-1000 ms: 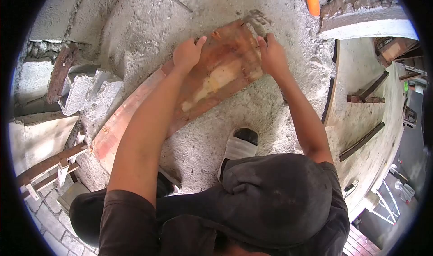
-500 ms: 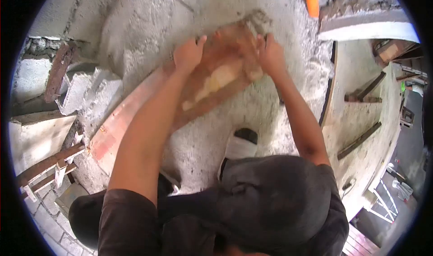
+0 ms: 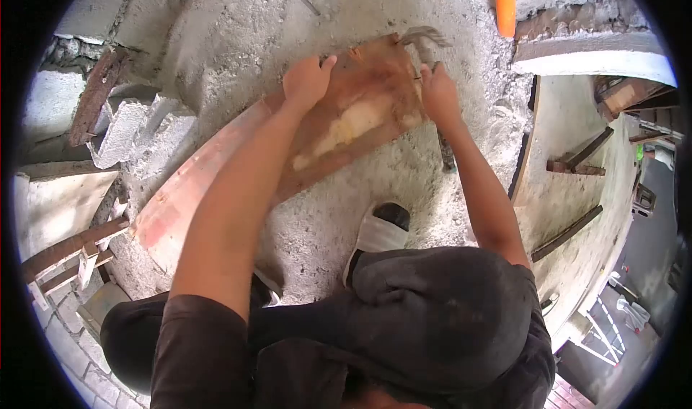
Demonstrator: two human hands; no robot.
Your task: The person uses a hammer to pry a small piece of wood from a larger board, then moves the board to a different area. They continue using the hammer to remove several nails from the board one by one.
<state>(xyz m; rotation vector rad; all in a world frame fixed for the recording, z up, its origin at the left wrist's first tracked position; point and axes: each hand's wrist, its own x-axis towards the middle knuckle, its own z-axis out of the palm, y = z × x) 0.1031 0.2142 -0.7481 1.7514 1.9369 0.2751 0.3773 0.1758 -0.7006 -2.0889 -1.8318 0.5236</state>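
The person is bending over a long reddish plank (image 3: 346, 131) lying on the rough concrete floor (image 3: 432, 192), running from 8 o'clock up to 1 o'clock. The left hand (image 3: 306, 81) is closing over the plank's far long edge, fingers curled, thumb out. The right hand (image 3: 440, 95) is clamping the end corner at 1 o'clock, just beside a frayed wire (image 3: 425, 35). An even grip from both hands would likely stop the plank twisting. Fingers are probably safest off the gritty underside. The sandalled foot (image 3: 378, 232) is standing apart at 6 o'clock.
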